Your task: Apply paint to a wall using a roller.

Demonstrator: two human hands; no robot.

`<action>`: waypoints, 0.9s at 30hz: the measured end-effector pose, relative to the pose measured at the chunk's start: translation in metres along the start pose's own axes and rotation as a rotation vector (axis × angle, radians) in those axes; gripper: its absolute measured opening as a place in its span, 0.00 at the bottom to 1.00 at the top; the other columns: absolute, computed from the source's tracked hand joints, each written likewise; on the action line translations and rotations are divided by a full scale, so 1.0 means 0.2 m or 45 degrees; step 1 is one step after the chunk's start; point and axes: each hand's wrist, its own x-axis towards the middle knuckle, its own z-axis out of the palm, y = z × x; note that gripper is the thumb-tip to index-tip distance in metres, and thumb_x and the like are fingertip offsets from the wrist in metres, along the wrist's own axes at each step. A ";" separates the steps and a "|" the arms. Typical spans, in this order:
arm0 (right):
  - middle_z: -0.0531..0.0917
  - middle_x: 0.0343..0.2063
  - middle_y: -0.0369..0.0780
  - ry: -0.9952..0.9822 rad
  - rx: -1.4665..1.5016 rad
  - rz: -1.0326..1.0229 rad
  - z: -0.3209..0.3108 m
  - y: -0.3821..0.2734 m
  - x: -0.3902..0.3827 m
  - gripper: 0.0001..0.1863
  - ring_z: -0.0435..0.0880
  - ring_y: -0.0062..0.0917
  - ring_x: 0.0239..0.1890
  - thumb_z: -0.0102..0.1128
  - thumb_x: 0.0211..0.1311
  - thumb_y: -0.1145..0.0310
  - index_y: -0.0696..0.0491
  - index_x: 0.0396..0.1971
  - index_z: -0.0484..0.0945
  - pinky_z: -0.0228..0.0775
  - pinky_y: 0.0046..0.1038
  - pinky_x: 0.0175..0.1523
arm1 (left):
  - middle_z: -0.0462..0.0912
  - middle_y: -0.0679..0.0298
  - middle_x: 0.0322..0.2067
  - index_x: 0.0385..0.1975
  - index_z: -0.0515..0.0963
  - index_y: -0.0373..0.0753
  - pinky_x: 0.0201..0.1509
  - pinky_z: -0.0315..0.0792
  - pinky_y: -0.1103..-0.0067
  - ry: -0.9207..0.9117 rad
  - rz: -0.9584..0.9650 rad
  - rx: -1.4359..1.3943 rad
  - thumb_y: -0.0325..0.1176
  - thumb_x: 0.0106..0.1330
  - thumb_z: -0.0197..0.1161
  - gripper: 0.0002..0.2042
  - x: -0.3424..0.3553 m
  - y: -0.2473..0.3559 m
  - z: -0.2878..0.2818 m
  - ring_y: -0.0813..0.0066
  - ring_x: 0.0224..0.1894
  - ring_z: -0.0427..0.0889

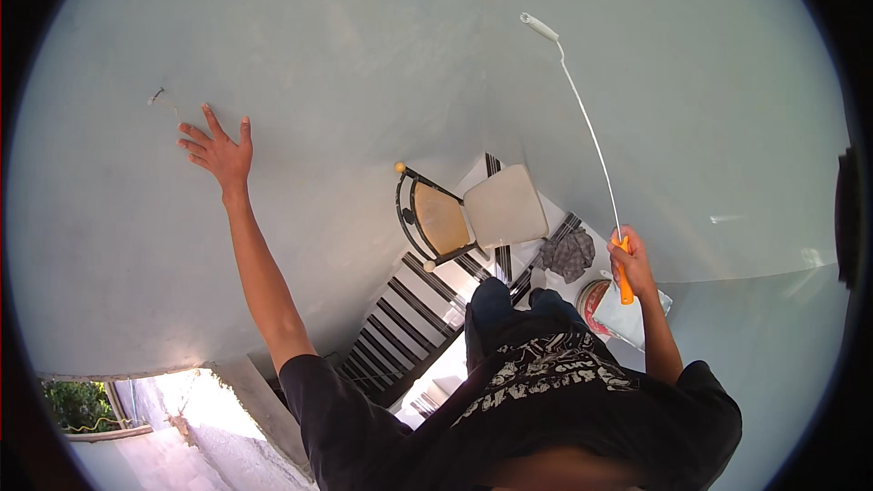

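Note:
My left hand (223,153) is raised toward the pale grey-green wall at the left, fingers spread, holding nothing. It looks to be resting on the wall, though contact is hard to tell. Just beyond its fingertips a short wire (161,95) sticks out of the wall. In my right hand (638,264) is a paint roller (591,127), gripped by its orange handle (626,289). Its long thin rod slants up and leftward to a small white roller sleeve (541,28), in front of the wall right of the corner. I cannot tell whether the sleeve touches that wall.
Below stands a chair (506,206) with a pale seat and dark metal frame, on a black-and-white striped surface (400,318). A crumpled grey cloth (568,255) lies near a red-and-white paint bucket (593,298) and a whitish tray (637,316). At lower left is a bright wall opening (205,405).

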 end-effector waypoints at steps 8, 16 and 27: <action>0.67 0.13 0.31 -0.234 -0.086 -0.218 0.12 -0.32 0.68 0.07 0.64 0.15 0.07 0.56 0.62 0.71 0.50 0.34 0.66 0.56 0.19 0.11 | 0.30 0.43 0.70 0.70 0.49 0.58 0.61 0.45 0.37 0.206 0.003 0.238 0.69 0.57 0.53 0.43 0.03 0.12 0.08 0.31 0.69 0.31; 0.67 0.14 0.30 -0.354 -0.146 -0.432 0.19 -0.53 1.16 0.07 0.66 0.14 0.10 0.56 0.64 0.67 0.50 0.36 0.68 0.58 0.19 0.14 | 0.22 0.33 0.66 0.70 0.32 0.43 0.59 0.39 0.32 0.164 -0.429 0.201 0.76 0.46 0.57 0.62 0.16 0.29 0.27 0.27 0.67 0.23; 0.67 0.15 0.31 -0.337 -0.223 -0.661 0.06 -0.96 1.57 0.08 0.65 0.13 0.11 0.56 0.63 0.66 0.50 0.36 0.68 0.60 0.19 0.15 | 0.06 0.33 0.61 0.63 0.12 0.39 0.59 0.29 0.33 -0.246 -0.675 0.100 0.71 0.42 0.66 0.71 0.20 0.31 0.28 0.28 0.63 0.08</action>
